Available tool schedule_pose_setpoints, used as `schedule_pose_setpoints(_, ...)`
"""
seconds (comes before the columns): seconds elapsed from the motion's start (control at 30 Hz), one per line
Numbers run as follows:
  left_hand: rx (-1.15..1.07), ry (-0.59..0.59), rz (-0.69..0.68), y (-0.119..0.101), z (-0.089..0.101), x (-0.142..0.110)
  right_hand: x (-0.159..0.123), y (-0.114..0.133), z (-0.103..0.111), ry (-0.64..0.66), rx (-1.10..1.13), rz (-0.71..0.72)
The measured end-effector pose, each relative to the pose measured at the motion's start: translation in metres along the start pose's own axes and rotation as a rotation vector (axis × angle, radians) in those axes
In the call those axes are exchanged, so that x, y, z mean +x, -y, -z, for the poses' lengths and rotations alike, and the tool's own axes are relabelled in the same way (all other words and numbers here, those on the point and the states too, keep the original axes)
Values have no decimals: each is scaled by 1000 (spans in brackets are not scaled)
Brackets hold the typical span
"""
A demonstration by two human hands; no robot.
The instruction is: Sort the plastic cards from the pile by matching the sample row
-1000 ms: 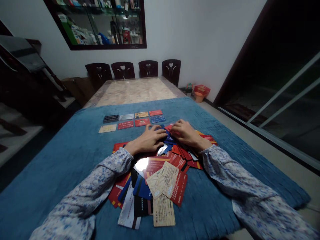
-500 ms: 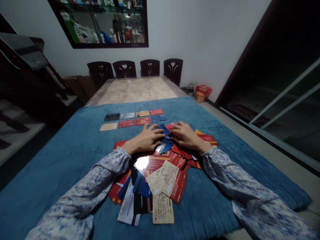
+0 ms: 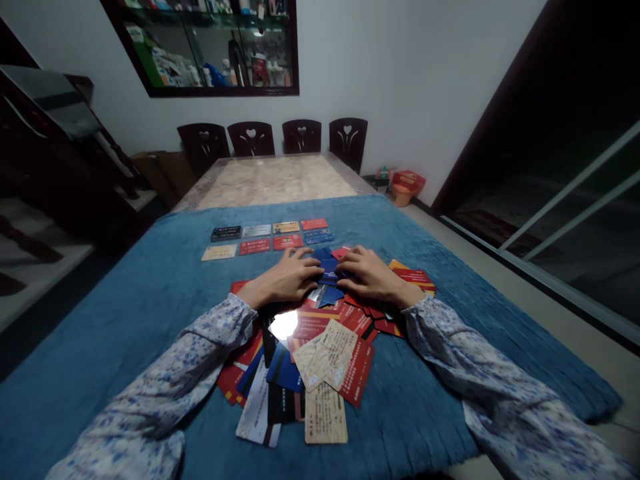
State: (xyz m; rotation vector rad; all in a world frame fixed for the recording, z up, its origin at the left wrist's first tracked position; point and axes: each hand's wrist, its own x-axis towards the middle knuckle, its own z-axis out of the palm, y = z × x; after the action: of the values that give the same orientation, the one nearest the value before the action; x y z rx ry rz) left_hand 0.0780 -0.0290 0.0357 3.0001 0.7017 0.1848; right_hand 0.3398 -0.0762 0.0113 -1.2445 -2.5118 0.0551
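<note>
A loose heap of plastic cards [image 3: 320,353], red, blue, beige and black, lies on a blue cloth [image 3: 125,313] in front of me. My left hand [image 3: 287,277] and my right hand [image 3: 367,273] rest flat on the far end of the heap, fingers stretched toward each other. Their fingertips meet on a dark blue card [image 3: 330,270]. Beyond the hands, several cards [image 3: 273,239] lie in two neat rows. Both forearms wear flowered sleeves.
The cloth covers the near part of a long marble-topped table [image 3: 273,180]. Several dark chairs [image 3: 273,137] stand at its far end. A glass cabinet [image 3: 210,40] hangs on the wall. A red basket [image 3: 407,181] sits on the floor at right.
Both hands have slid slightly closer together over the far end of the heap, their fingertips now on the dark blue card. The view has shifted a little.
</note>
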Motion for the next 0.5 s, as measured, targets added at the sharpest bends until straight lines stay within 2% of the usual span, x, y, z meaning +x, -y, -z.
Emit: schedule_pose_setpoints(0.5, -6, -17, -91, 5, 8, -2, -2, 3, 3, 14, 41, 28)
